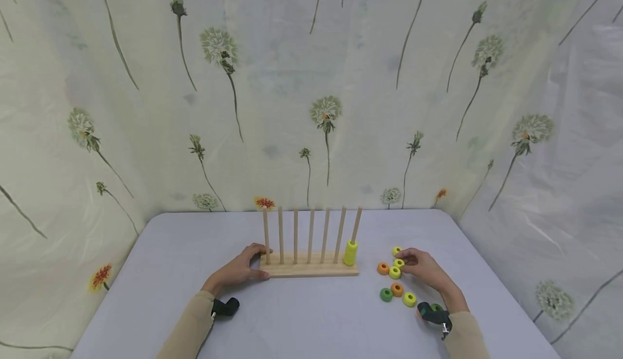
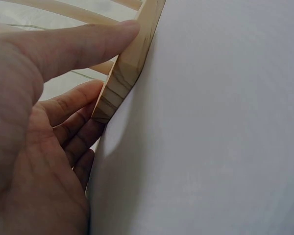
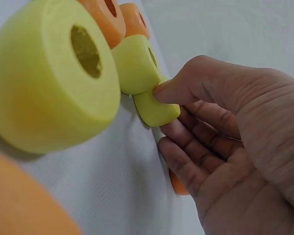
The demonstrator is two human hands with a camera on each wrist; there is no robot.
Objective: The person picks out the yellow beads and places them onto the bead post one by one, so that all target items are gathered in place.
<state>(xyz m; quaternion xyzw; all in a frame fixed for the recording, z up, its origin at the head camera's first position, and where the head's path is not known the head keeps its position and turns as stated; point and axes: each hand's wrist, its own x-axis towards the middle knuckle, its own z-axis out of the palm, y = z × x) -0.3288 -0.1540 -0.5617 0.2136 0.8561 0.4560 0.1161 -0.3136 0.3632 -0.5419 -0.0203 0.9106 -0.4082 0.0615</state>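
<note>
We see the left hand (image 1: 242, 267) gripping the left end of the pegged rack (image 1: 311, 270), likely steadying it, while the right hand (image 1: 424, 267) pinches a yellow bead (image 3: 156, 109).

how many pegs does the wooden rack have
7, in one row along the wooden base: six bare pegs, then the far-right peg, carrying stacked yellow beads. None looks hidden.

loose beads (image 1: 395, 276) lie right of the peg rack (image 1: 311, 270).

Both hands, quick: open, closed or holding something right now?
Left hand: holding the wooden base at its left end.
Right hand: pinching a yellow bead.
</note>
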